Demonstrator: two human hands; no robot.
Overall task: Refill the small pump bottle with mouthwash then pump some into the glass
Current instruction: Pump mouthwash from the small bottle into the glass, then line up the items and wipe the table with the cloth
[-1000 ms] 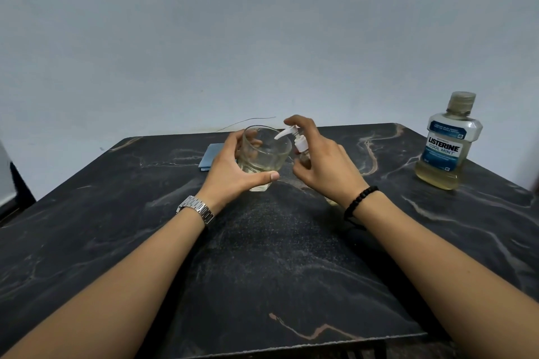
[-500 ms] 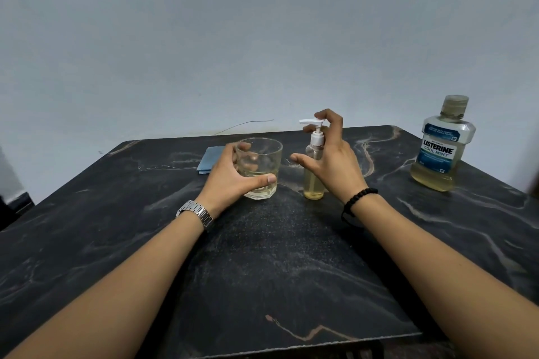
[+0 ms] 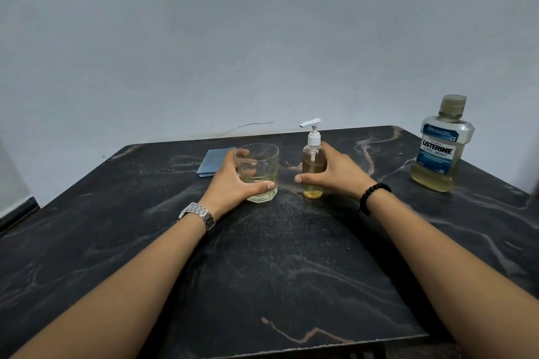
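A clear glass with a little pale yellow liquid at its bottom stands on the dark marble table. My left hand is wrapped around the glass from the left. Just right of it the small pump bottle, white pump on top and yellow mouthwash inside, stands upright on the table. My right hand grips its body from the right, thumb across the front. The nozzle points left, above the glass and apart from it.
A large Listerine mouthwash bottle, capped, stands at the table's far right. A folded blue cloth lies behind my left hand. A thin wire runs along the wall behind the table.
The pump bottle went from tilted over the glass to upright on the table beside it. My right hand slid down from the pump head to the bottle's body. The left hand stayed on the glass.
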